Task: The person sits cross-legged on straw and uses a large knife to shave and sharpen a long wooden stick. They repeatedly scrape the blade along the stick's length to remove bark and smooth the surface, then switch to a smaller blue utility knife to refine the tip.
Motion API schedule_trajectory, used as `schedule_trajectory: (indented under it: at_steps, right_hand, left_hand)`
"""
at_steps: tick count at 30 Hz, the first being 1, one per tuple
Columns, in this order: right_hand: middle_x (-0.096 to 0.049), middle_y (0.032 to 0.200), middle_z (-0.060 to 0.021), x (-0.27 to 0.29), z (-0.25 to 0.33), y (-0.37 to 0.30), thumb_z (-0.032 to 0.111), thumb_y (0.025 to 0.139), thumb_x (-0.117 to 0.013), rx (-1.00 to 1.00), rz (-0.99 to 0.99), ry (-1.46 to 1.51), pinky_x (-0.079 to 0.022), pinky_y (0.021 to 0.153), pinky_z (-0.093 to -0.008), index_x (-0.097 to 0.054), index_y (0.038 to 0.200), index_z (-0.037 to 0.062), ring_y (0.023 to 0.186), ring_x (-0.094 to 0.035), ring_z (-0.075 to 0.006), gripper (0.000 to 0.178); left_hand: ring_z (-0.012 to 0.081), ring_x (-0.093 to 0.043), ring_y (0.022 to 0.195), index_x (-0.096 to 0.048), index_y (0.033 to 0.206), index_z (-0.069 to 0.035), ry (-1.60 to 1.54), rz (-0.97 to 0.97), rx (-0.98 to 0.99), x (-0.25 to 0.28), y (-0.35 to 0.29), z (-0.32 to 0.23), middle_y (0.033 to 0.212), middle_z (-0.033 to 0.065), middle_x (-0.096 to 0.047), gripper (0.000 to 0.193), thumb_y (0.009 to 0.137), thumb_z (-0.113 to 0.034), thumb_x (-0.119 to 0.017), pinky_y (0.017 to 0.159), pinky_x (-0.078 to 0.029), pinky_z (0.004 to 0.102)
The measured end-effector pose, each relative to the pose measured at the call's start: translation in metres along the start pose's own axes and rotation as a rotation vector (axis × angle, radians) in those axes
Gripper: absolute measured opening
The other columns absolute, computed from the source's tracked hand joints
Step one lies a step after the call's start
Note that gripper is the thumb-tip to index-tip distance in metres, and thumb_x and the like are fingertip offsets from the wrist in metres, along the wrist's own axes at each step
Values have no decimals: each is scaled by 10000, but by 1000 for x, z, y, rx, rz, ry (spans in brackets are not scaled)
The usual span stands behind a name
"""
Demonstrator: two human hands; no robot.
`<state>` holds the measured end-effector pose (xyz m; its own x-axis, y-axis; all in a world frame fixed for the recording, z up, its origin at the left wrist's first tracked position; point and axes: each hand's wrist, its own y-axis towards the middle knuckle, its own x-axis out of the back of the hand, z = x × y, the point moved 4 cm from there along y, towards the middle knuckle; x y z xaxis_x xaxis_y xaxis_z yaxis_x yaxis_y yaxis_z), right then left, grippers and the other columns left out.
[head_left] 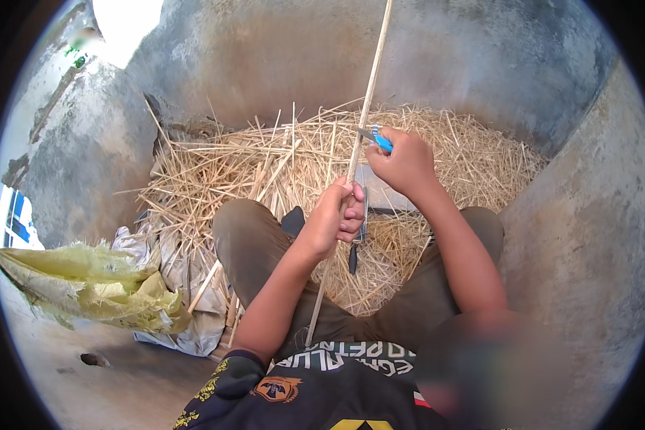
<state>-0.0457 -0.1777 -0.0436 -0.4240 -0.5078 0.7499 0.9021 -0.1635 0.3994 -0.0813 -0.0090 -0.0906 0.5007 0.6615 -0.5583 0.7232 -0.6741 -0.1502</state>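
Note:
My left hand (pixel 330 223) is closed around a long, thin, pale stick (pixel 370 89), which slants from my lap up past the top of the view. In my right hand (pixel 407 161) is a blue box cutter (pixel 383 143). Its short blade points left and meets or nearly meets the stick, a little above my left hand. Behind and below the left hand, a knife with a black handle (pixel 352 258) shows between my legs, its blade partly hidden by the fingers. Under the hands, a flat grey slab (pixel 383 190) is partly covered.
A heap of pale straw-like strips and shavings (pixel 473 147) spreads in front of my bent legs. Longer split sticks (pixel 265 175) lie at its left. A torn yellow woven sack (pixel 93 283) sits at the left. Concrete walls (pixel 301 57) rise ahead and at both sides.

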Motion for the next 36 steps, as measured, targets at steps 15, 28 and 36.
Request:
schedule_trajectory:
  at_steps: [15, 28, 36]
  right_hand:
    - [-660, 925, -217, -33, 8, -8, 256, 849, -612, 201, -18, -79, -534, 712, -478, -643, 895, 14, 824, -671, -385, 248]
    - [-661, 699, -180, -38, 7, -3, 280, 818, -628, 58, 94, -5, -536, 698, -476, -646, 846, 18, 722, -666, -379, 265]
    - [-655, 660, -186, -69, -2, -8, 271, 790, -633, -134, 278, 118, -551, 650, -453, -684, 753, 29, 636, -663, -370, 250]
  left_hand:
    - [52, -349, 519, -454, 904, -109, 587, -317, -254, 29, 1, 6, 671, -40, -407, 167, 1022, -227, -451, 439, -281, 238]
    - [62, -427, 617, -531, 968, -24, 814, -381, -287, 24, -4, -1, 694, -10, -489, 181, 1005, -198, -497, 547, -376, 273]
    - [89, -461, 617, -525, 985, -8, 733, -412, -240, 32, 0, 0, 688, 32, -505, 197, 1008, -199, -481, 556, -390, 295]
